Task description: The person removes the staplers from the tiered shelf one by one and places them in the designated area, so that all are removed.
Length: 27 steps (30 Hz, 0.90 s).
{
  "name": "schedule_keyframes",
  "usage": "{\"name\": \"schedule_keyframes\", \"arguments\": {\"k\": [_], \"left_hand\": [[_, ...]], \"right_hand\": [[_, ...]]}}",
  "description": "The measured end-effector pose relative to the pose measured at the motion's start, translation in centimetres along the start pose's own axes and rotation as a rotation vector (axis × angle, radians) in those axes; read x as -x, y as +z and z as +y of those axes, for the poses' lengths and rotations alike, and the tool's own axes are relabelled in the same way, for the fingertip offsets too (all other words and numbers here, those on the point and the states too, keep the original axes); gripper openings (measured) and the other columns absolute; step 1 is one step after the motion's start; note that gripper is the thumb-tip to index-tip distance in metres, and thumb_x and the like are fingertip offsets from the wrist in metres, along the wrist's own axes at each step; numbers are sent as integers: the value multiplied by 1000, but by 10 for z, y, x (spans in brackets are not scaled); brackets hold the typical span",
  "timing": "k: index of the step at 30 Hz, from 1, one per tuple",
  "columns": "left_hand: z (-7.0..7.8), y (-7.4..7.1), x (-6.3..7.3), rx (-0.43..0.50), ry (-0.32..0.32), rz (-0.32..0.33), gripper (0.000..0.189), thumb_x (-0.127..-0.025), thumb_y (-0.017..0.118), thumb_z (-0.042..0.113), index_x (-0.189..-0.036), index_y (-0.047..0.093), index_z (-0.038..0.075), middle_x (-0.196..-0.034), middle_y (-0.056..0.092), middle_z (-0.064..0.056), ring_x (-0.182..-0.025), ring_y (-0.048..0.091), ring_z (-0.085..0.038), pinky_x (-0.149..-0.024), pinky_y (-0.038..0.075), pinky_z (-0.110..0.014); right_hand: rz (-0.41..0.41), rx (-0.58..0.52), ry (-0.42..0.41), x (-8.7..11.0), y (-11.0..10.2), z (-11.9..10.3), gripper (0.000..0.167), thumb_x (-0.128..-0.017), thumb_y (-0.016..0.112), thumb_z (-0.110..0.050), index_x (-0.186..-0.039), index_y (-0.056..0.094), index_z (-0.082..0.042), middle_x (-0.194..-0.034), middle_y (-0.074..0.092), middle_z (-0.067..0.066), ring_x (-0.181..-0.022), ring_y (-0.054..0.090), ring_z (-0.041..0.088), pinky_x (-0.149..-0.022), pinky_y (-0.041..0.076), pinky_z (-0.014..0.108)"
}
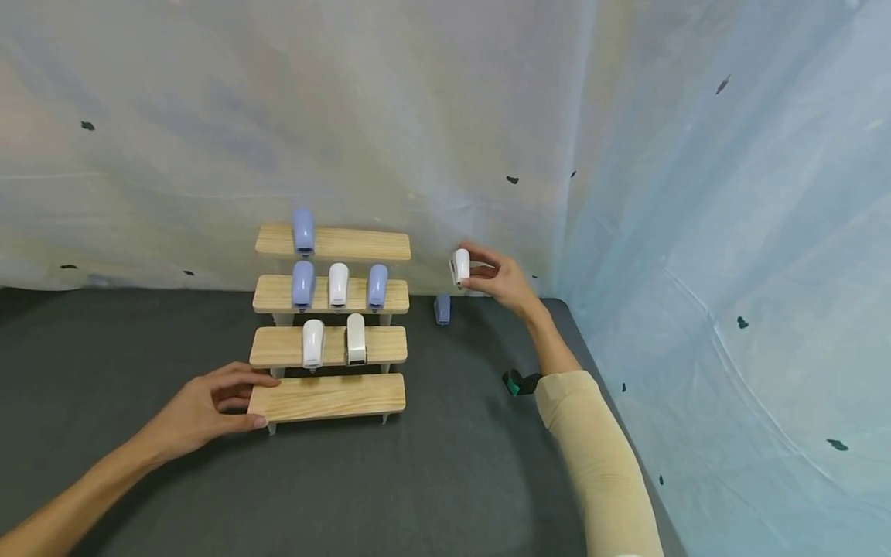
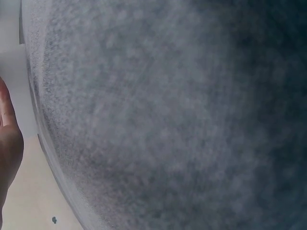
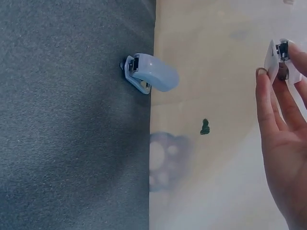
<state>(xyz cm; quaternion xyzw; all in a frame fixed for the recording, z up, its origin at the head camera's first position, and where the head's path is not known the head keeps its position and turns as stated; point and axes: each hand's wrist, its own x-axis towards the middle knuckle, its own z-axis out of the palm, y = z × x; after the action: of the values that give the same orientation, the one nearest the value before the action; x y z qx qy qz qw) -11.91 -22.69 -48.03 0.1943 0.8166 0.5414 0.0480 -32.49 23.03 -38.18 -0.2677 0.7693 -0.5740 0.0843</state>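
Observation:
My right hand (image 1: 503, 280) pinches a small white stapler (image 1: 460, 267) between thumb and fingers, raised to the right of a tiered wooden display rack (image 1: 327, 397). In the right wrist view the stapler's metal mouth shows. At the rack's lowest board, my left hand (image 1: 209, 402) grips the left end, with thumb at the front corner and forefinger at the back corner. Below my right hand, a blue stapler (image 1: 442, 309) stands on the dark table near the back wall. Only an edge of the left hand (image 2: 8, 143) shows in the left wrist view.
One blue stapler (image 1: 303, 231) sits on the top board. The second board bears a blue, a white (image 1: 338, 285) and another blue stapler; the third, a white (image 1: 313, 343) and a greyish-white one (image 1: 356, 339). Pale sheeting (image 1: 418, 116) hangs behind and at right.

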Motion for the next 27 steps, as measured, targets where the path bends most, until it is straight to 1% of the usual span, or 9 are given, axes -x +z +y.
{"name": "schedule_keyframes", "arguments": {"k": [3,8,12,14,19,21,23,27], "left_hand": [[-1,-1,-1,-2,-12,-3,46,-85,80,12,-129,64,8,-126,50,3,-97,64,-8,-79,55,-25],[0,-2,-2,-6,-32,-13,46,-86,80,15,-129,64,9,-127,49,-2,-97,65,-8,-79,55,-26],[2,-3,-2,16,-44,-22,46,-86,79,14,-129,63,8,-128,49,-4,-97,66,-9,-77,55,-27],[3,-4,-2,26,-46,-23,46,-87,79,14,-129,62,7,-129,48,-4,-97,66,-10,-77,55,-27],[3,-3,-2,34,-32,-23,47,-87,78,13,-130,62,6,-130,47,-7,-97,65,-11,-78,55,-26],[2,-2,-1,38,-23,-28,47,-87,78,12,-131,61,5,-131,46,-11,-98,65,-11,-79,55,-26],[2,-1,-1,44,-28,-26,47,-87,78,12,-131,61,6,-132,46,-12,-99,65,-10,-80,55,-26],[4,0,-1,50,-24,-34,48,-87,77,11,-131,61,5,-134,45,-16,-100,65,-9,-80,55,-25]], "right_hand": [[4,12,-5,1,0,2,61,-89,68,7,-146,47,-1,-139,52,20,-117,58,42,-85,55,33],[-6,20,-8,4,-1,9,61,-88,69,9,-145,47,2,-136,53,22,-117,57,45,-86,54,33],[-16,18,-7,7,-2,18,62,-88,69,9,-145,47,3,-135,54,23,-116,58,43,-87,54,33],[-16,8,-2,9,-2,23,62,-87,69,10,-144,46,4,-134,54,25,-116,57,45,-87,54,34],[-8,-10,37,15,-1,35,62,-88,68,11,-145,45,5,-135,52,25,-119,53,49,-88,54,33],[0,-3,53,17,0,40,62,-88,69,10,-145,45,4,-136,52,24,-120,54,49,-87,54,33],[11,7,67,18,0,43,62,-88,70,9,-145,46,3,-137,52,23,-119,55,48,-87,54,33],[19,33,100,20,0,51,62,-87,72,8,-144,48,1,-138,53,21,-117,58,42,-86,55,34]]}}
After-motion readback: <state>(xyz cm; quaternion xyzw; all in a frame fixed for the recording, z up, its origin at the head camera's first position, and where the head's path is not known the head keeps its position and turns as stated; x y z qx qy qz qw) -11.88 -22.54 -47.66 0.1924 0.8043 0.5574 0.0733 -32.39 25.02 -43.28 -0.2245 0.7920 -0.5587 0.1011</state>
